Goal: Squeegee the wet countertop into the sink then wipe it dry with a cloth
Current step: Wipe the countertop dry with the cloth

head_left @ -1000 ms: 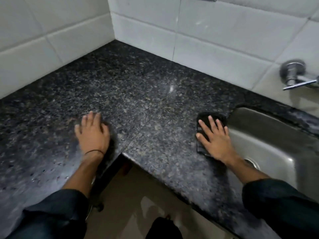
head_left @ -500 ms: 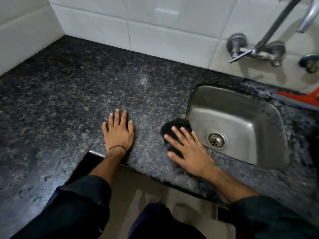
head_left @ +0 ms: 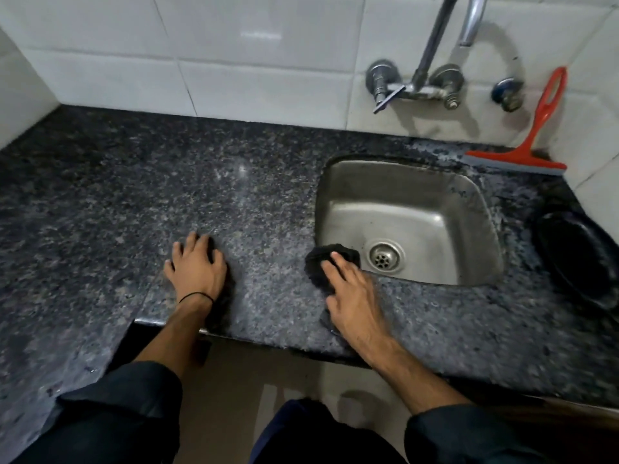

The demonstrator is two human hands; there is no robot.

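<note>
Beside the steel sink (head_left: 435, 209), your right hand (head_left: 351, 296) presses flat on the black cloth (head_left: 318, 262). Your left hand (head_left: 196, 266) lies open and empty, left of the sink.

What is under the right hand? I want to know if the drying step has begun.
A dark cloth lies under the right hand, pressed on the countertop at the sink edge. How far the cloth reaches beneath the palm is hidden.

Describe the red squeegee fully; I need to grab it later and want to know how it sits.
The squeegee is red plastic with a grey blade strip and a looped handle. It stands blade-down on the wet countertop behind the sink's far right corner, its handle leaning against the white tiled wall. Neither hand touches it.
</note>
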